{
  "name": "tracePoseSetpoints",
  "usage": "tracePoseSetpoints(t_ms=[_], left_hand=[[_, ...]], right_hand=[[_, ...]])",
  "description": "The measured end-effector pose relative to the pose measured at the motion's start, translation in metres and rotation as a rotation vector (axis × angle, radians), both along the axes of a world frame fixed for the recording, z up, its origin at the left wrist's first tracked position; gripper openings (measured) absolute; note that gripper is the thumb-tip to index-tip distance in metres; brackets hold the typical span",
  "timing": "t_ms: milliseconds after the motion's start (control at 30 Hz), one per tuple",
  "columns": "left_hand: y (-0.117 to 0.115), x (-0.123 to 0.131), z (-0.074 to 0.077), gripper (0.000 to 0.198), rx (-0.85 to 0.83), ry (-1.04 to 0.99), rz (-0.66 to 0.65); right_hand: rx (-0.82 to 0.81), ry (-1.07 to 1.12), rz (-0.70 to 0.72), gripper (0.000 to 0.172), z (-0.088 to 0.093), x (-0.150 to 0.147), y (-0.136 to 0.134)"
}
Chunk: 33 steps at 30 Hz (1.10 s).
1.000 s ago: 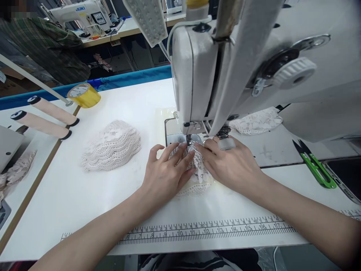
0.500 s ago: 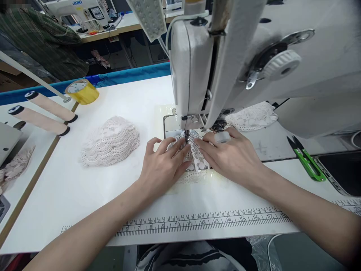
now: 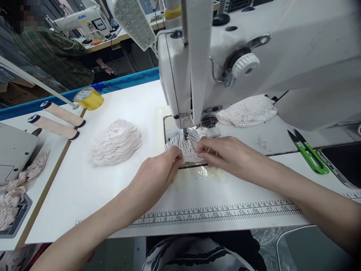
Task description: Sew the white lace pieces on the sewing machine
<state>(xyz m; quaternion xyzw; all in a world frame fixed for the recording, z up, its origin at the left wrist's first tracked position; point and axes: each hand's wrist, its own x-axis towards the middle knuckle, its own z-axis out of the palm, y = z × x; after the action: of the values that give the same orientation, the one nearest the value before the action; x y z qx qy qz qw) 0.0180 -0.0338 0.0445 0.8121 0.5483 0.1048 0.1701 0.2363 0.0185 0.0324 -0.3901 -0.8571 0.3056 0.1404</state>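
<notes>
A piece of white lace (image 3: 189, 149) lies under the presser foot (image 3: 185, 133) of a white sewing machine (image 3: 176, 75). At its near left edge my left hand (image 3: 162, 169) pinches the lace between thumb and fingers. My right hand (image 3: 222, 152) pinches the near right edge in the same way, just in front of the foot. To the left, a stack of lace pieces (image 3: 116, 143) rests on the white table. More lace (image 3: 248, 111) lies behind the needle area, under the machine arm.
Green thread snips (image 3: 310, 152) and a dark phone (image 3: 342, 162) lie at the right. Yellow tape (image 3: 88, 98) and two thread cones (image 3: 53, 128) stand at the back left. A printed ruler (image 3: 197, 216) runs along the front edge. Another person (image 3: 50, 56) is beyond the table.
Both hands have drawn back toward the table's front from beside the presser foot, and now pinch the lace's near edge. The fingers no longer lie flat over the lace. The camera view has shifted.
</notes>
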Motion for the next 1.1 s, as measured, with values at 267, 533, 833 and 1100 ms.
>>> tracePoseSetpoints(t_ms=[267,533,833,1100], left_hand=[[0.045,0.001,0.003,0.022,-0.127,-0.022,-0.1],[0.063,-0.011,0.002,0.041,-0.256,-0.252,-0.21],[0.024,-0.01,-0.029,0.02,0.518,0.088,-0.368],[0.008,-0.006,-0.035,0.028,0.662,0.278,-0.35]], right_hand=[[0.475,0.014,-0.093,0.026,-0.016,-0.005,0.003],[0.489,0.066,-0.184,0.024,-0.018,-0.009,0.007],[0.687,0.007,0.051,0.02,-0.014,-0.009,-0.006],[0.71,0.005,0.081,0.02,-0.014,-0.011,-0.009]])
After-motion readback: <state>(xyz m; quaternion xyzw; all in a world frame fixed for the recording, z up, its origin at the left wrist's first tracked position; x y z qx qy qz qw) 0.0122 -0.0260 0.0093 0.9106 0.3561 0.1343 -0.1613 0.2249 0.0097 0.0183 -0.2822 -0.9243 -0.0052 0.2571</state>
